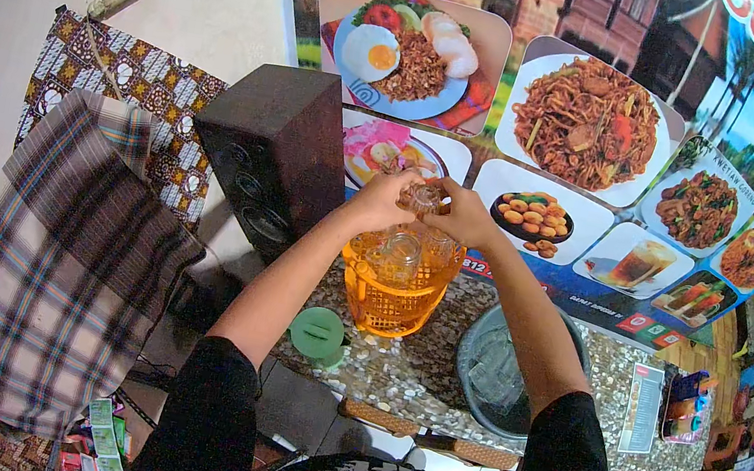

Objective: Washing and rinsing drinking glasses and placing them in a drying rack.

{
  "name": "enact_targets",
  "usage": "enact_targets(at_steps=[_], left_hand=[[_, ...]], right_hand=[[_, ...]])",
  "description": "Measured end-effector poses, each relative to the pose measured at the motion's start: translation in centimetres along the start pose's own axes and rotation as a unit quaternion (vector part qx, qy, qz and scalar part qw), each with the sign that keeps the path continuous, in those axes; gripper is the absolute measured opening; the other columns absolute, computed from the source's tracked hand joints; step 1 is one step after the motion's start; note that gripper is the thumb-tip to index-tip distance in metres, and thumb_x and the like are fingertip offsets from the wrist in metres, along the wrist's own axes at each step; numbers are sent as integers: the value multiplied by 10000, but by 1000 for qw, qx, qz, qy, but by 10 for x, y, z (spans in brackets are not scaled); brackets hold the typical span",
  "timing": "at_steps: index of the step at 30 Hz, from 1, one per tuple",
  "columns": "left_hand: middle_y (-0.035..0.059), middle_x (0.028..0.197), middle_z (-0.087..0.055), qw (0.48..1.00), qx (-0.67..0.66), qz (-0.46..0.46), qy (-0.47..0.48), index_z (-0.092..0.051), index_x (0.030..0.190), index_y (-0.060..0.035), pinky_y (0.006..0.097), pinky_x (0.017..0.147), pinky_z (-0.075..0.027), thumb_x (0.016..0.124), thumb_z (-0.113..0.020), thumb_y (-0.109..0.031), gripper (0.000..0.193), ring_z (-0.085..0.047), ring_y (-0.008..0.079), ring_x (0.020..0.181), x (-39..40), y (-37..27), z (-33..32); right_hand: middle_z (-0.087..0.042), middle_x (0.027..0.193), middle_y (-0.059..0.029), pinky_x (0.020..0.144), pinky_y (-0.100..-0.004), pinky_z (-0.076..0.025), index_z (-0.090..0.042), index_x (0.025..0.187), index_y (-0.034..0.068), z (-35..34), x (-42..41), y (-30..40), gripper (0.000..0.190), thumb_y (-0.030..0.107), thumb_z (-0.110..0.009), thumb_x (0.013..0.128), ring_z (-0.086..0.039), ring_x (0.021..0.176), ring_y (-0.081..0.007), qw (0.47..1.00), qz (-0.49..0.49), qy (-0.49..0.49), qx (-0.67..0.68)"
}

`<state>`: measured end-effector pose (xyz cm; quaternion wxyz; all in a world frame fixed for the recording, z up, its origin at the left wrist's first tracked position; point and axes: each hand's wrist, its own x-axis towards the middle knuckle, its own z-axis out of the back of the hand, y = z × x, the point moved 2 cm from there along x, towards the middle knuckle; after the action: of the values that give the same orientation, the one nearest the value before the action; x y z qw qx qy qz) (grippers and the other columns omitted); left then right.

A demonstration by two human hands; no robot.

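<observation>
My left hand point(387, 200) and my right hand point(467, 213) meet around a clear drinking glass point(422, 200), with fingers on either side of it. They hold it over the far side of an orange plastic basket point(384, 304) with perforated walls. Inside the basket sit several clear glasses, one glass point(401, 251) near the middle among them. Right of the basket, below my right forearm, stands a dark grey round basin point(463, 392) with clear, shiny contents point(496, 371) that I cannot identify.
A green-lidded container point(317, 332) stands on the pebble-patterned tabletop point(414, 373). Left of the basket rises a black loudspeaker point(279, 152); plaid cloth point(66, 258) drapes nearby. Behind is a food-picture banner point(556, 146). A printed menu card point(642, 409) and a small caddy point(686, 408) lie rightward.
</observation>
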<state>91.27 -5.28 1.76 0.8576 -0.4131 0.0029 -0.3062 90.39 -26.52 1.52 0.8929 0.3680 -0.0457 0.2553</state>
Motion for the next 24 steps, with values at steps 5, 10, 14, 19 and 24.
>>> enact_targets(at_steps=[5,10,14,19,24], left_hand=[[128,1175,-729,999,-12,-18,-35,-637,1325,-57,366,861,-575,861,-713,-24,471,-708,204,974,-3,-13,-3],[145,1214,-736,997,-44,1,-64,-663,1290,-47,393,945,-563,879,-699,-34,412,-723,242,1052,-7,-1,1],[152,1211,-751,992,-21,-42,-115,-662,1301,-45,393,994,-548,895,-686,-40,407,-724,253,1128,-14,-26,4],[147,1221,-753,989,-11,-25,-147,-669,1301,-31,384,1020,-533,900,-681,-38,402,-716,252,1161,-46,-77,22],[141,1268,-737,976,-42,-62,-206,-677,1286,-17,371,1047,-513,904,-674,-14,382,-698,232,1192,-99,-117,12]], right_hand=[[-722,1206,-233,920,-398,-581,-576,1381,-27,-10,-4,-14,700,299,-828,815,-735,1051,-319,1000,2,-11,21],[-714,1255,-209,993,-395,-553,-582,1391,-21,-10,1,-1,683,319,-810,845,-710,1139,-290,997,-46,31,62],[-728,1231,-233,1012,-434,-542,-594,1391,-12,-2,-9,-6,719,455,-782,877,-715,1134,-354,994,-31,5,107],[-710,1291,-164,1034,-402,-529,-617,1372,1,38,-50,65,572,338,-773,937,-685,1169,-277,998,0,-53,37],[-686,1274,-224,1047,-427,-502,-636,1302,-10,59,-136,115,439,196,-762,934,-657,1208,-375,976,80,-203,15]])
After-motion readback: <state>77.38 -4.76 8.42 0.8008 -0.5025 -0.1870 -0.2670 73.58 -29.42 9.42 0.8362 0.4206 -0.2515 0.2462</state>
